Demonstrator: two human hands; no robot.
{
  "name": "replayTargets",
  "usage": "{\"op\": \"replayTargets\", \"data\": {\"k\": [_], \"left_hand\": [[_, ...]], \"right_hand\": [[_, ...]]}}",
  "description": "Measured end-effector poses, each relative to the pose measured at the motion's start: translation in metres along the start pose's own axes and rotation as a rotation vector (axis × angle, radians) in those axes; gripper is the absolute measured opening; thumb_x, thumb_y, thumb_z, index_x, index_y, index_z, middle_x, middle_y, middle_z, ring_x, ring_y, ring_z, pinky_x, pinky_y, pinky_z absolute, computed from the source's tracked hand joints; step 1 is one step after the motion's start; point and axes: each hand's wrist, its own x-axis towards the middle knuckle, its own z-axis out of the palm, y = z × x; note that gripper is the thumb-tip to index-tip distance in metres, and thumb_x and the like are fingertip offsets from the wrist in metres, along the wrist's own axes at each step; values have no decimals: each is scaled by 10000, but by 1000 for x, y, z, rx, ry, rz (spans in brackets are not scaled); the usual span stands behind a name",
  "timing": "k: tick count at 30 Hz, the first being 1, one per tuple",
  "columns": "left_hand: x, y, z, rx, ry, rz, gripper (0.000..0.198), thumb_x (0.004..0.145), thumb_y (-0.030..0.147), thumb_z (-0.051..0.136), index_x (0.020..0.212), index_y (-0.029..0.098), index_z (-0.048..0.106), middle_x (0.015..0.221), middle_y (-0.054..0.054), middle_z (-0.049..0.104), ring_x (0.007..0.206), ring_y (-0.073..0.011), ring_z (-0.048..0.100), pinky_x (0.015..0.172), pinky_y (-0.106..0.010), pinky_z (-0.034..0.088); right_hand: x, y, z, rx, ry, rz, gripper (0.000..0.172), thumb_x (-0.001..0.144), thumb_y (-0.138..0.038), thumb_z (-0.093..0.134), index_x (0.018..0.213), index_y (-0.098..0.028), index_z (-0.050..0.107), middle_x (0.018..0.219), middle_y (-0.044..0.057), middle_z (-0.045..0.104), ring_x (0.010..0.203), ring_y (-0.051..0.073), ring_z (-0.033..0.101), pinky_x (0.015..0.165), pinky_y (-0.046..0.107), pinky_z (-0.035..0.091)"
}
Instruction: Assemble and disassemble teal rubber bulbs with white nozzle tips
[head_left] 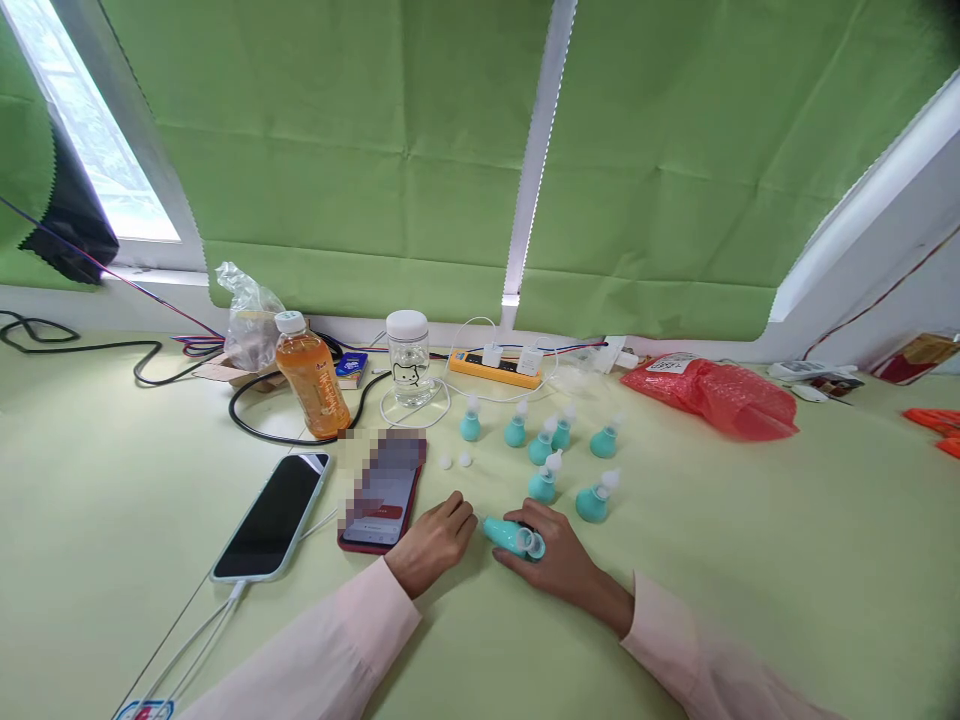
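Note:
My right hand (551,550) is wrapped round a teal squeeze bulb (504,535), which lies on its side with clear, tube-like ends toward the palm. Just left of its tip, my left hand (436,540) is closed in a pinch; whatever is between those fingers is too small or hidden to make out. Beyond the hands stand several teal bulbs with whitish nozzles, among them a front bulb (541,486) and a right-hand bulb (592,503). Two small white round pieces (465,459) lie between the bulbs and a phone.
A red-cased phone (411,500) lies beside my left hand, and a charging phone (271,520) farther left. Behind them stand an orange drink bottle (311,380) and a clear jar (409,360). A yellow power strip (495,370) and a red plastic package (712,395) sit at the back.

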Motion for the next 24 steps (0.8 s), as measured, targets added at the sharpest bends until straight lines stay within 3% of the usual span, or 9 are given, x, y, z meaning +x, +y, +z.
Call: {"op": "replayTargets", "data": {"k": [6, 14, 24], "left_hand": [[1, 2, 13, -45, -10, -144, 150, 824, 81, 327, 814, 114, 472, 759, -67, 507, 735, -193, 442, 612, -299, 402], [-2, 1, 6, -532, 59, -381, 160, 847, 160, 249, 815, 150, 406, 731, -41, 477, 682, -153, 457, 601, -264, 383], [-2, -7, 8, -907, 13, -416, 193, 851, 282, 262, 751, 164, 376, 625, 28, 410, 585, -101, 379, 566, -224, 336]], "right_hand": [[1, 1, 0, 0, 15, 5, 210, 633, -318, 601, 795, -187, 574, 666, 19, 536, 605, 146, 525, 566, 257, 422], [0, -1, 0, -6, -3, 1, 215, 614, -297, 603, 805, -202, 576, 645, 4, 523, 584, 140, 514, 546, 248, 407], [1, 2, 1, -3, -33, 11, 219, 586, -275, 612, 793, -209, 592, 618, -6, 505, 549, 131, 501, 521, 236, 395]]}}
